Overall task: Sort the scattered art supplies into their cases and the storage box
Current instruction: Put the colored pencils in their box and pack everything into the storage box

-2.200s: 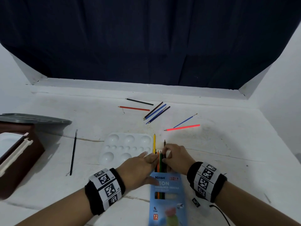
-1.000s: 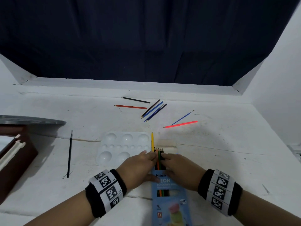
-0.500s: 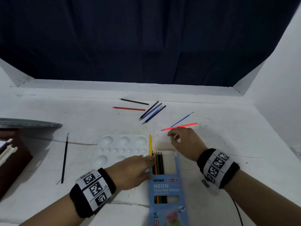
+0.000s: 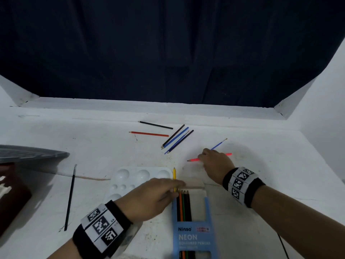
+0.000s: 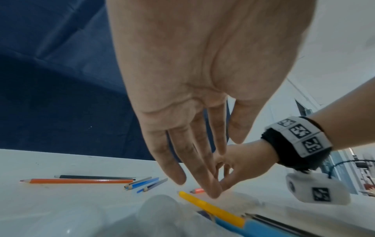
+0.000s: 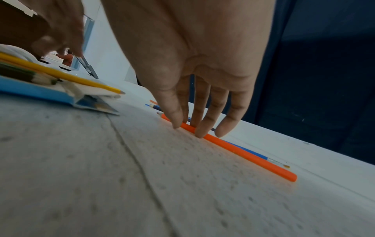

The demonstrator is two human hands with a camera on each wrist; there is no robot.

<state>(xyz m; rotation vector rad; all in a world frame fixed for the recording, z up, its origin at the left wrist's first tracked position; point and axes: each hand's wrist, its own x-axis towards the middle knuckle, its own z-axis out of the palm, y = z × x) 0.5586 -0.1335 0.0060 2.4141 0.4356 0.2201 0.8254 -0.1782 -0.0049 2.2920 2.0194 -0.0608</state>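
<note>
A blue pencil box (image 4: 194, 238) lies open near the front edge, with several pencils (image 4: 183, 204) inside. A yellow pencil (image 4: 174, 173) sticks out past its mouth. My left hand (image 4: 168, 189) rests there with straight fingers (image 5: 202, 176) over the yellow pencil (image 5: 211, 208). My right hand (image 4: 209, 157) is further out on a neon orange-pink pencil (image 4: 192, 160) that lies on the table. In the right wrist view the thumb (image 6: 174, 121) is on the near side of this pencil (image 6: 243, 152) and the fingers are on its far side, pinching it.
A white paint palette (image 4: 138, 176) sits left of the box. A thin blue brush (image 4: 218, 144) lies just behind the right hand. Black (image 4: 155, 125), red (image 4: 149, 134) and several dark and blue pencils (image 4: 177, 139) lie further back. At left are a black brush (image 4: 70, 197), a brown storage box (image 4: 11, 193) and a grey lid (image 4: 28, 154).
My right hand left the box mouth and reached forward and right onto the neon pencil. The left hand stayed at the box mouth.
</note>
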